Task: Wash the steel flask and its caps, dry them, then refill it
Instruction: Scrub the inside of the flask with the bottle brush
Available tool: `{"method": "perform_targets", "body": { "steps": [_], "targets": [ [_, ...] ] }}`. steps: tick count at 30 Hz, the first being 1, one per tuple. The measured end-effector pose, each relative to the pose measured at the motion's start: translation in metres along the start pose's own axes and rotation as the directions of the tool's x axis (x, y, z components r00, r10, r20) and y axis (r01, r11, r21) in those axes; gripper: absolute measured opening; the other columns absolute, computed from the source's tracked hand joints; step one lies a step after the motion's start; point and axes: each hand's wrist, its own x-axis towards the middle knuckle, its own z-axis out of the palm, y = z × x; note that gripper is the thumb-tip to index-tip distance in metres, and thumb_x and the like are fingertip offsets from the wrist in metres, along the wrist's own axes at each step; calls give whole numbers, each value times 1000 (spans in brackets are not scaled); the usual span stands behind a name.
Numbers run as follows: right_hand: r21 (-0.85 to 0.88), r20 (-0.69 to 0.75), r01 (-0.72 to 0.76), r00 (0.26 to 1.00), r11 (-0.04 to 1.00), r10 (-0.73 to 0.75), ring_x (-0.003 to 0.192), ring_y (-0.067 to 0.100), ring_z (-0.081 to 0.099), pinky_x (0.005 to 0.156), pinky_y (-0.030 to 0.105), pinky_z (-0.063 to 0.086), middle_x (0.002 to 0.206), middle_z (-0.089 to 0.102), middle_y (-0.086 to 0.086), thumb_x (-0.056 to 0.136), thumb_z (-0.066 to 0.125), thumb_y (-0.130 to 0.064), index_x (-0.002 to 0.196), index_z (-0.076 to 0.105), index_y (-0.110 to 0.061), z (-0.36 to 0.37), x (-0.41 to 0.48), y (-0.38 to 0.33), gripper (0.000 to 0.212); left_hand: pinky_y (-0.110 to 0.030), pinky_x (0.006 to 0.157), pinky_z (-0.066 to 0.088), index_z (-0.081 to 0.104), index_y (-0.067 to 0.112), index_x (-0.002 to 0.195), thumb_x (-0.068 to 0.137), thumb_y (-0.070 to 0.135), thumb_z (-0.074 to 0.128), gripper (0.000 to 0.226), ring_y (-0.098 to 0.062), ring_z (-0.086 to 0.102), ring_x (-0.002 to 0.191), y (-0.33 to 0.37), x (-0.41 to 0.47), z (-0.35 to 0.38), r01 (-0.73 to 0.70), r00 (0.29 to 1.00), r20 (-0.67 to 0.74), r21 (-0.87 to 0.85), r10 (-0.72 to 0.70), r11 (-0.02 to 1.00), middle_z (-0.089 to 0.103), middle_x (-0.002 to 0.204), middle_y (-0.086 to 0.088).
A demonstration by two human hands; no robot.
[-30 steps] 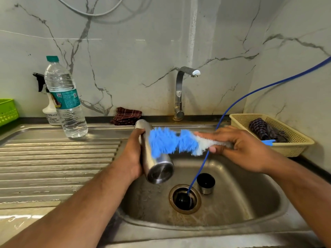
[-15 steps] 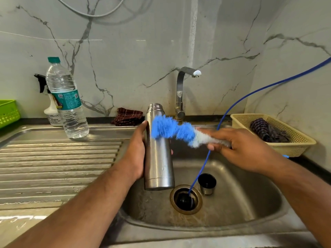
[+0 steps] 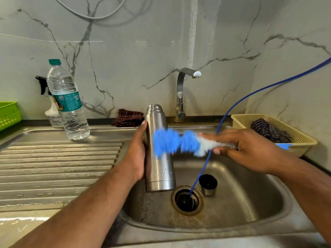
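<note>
My left hand point(image 3: 137, 151) grips the steel flask point(image 3: 159, 172) upright over the sink basin point(image 3: 250, 199), its open mouth at the top. Water drops cling to its side. My right hand point(image 3: 249, 149) holds a bottle brush point(image 3: 175, 143) with blue and white bristles, and the blue end lies across the flask's upper side. A steel cap point(image 3: 207, 184) with a dark inside stands open end up on the basin floor, right of the drain point(image 3: 187, 200). A dark round object sits in the drain; I cannot tell whether it is a cap.
A tap point(image 3: 180, 93) stands behind the basin. A thin blue hose point(image 3: 232, 108) runs from the right wall into the drain. On the left: a water bottle point(image 3: 69, 104), a spray bottle point(image 3: 52, 113), a green basket point(image 3: 8, 114). A folded cloth point(image 3: 128, 118) lies behind; a beige basket point(image 3: 293, 138) with cloth at right.
My left hand has swung the flask from lying tilted with its base toward me to upright. The brush stayed against its side and slid slightly lower.
</note>
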Motion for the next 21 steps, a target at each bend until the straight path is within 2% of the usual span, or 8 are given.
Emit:
{"method": "perform_targets", "body": {
  "steps": [2,7,10,13,14,16,19,21],
  "targets": [
    [17,32,5,999,1000,-5,92,-4,63,75,22,51,103,69,-30,93,72,-33,129,39,-78,2,-3,2,66,-39,73,55,68,20,121,94,70,43,63,-29,76,84,1,0,-1,34,999,-11,-26,-35,999,78,100,-16],
    [-52,-141,-79,988,995,71,82,-8,60,71,31,53,98,59,-44,94,66,-41,117,35,-87,3,-1,2,60,-49,97,55,73,19,122,89,68,59,61,-33,71,105,2,-1,5,42,999,-1,30,-42,999,75,118,-15],
    [-34,-116,-75,991,997,71,87,-12,61,72,26,51,102,64,-44,93,68,-39,123,39,-83,2,-3,1,60,-41,82,58,73,22,119,95,58,60,45,-23,75,95,1,-1,8,1,1000,7,94,-1,996,77,112,-10],
    [-69,-272,-184,949,981,159,100,7,69,84,39,57,114,74,-20,93,60,-49,132,41,-75,1,-4,5,50,-42,79,61,73,16,114,82,69,61,63,-26,75,87,3,-2,7,20,1000,0,104,-20,994,78,101,-13],
    [-53,-318,-215,929,975,188,101,11,70,84,36,56,114,75,-16,94,59,-50,134,44,-70,0,-3,8,47,-44,83,61,72,14,114,77,69,62,67,-28,75,90,3,-2,7,14,1000,-2,118,-14,993,78,101,-14],
    [6,-359,-191,916,982,180,91,-3,67,76,25,50,109,74,-18,96,61,-46,134,49,-65,-1,-3,10,45,-44,92,58,69,14,115,72,62,70,64,-27,74,100,2,-2,7,-19,1000,1,167,19,986,78,105,-11],
    [-87,-269,-107,960,991,80,84,-3,62,74,32,54,101,67,-21,95,57,-48,139,40,-69,1,-3,-4,52,-31,89,57,65,23,120,72,43,86,56,-13,74,99,-6,0,9,-116,993,24,331,115,936,79,103,4],
    [-173,-198,-115,977,978,80,85,8,61,68,43,56,100,61,-17,95,51,-53,142,30,-73,8,0,-10,55,-23,86,54,64,32,122,72,46,90,59,-3,71,97,-14,6,8,-205,974,36,565,225,799,76,104,12]
  ]
}}
